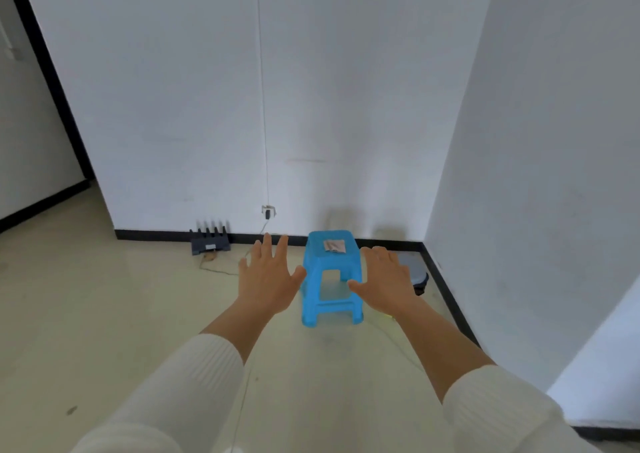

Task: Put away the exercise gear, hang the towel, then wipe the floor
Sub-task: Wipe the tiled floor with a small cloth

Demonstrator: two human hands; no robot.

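A blue plastic stool (330,279) stands on the pale floor near the white wall, with a small grey folded piece (335,246) lying on its seat. My left hand (268,276) is stretched out in front of me with fingers spread, holding nothing, just left of the stool. My right hand (386,276) is likewise flat and spread, just right of the stool. Neither hand touches the stool. No exercise gear or towel is plainly visible.
A dark router with antennas (210,240) sits by the baseboard at left, with a cable running to a wall socket (268,212). A grey round object (415,272) lies in the right corner behind my right hand. A thin cord (403,347) trails on the floor.
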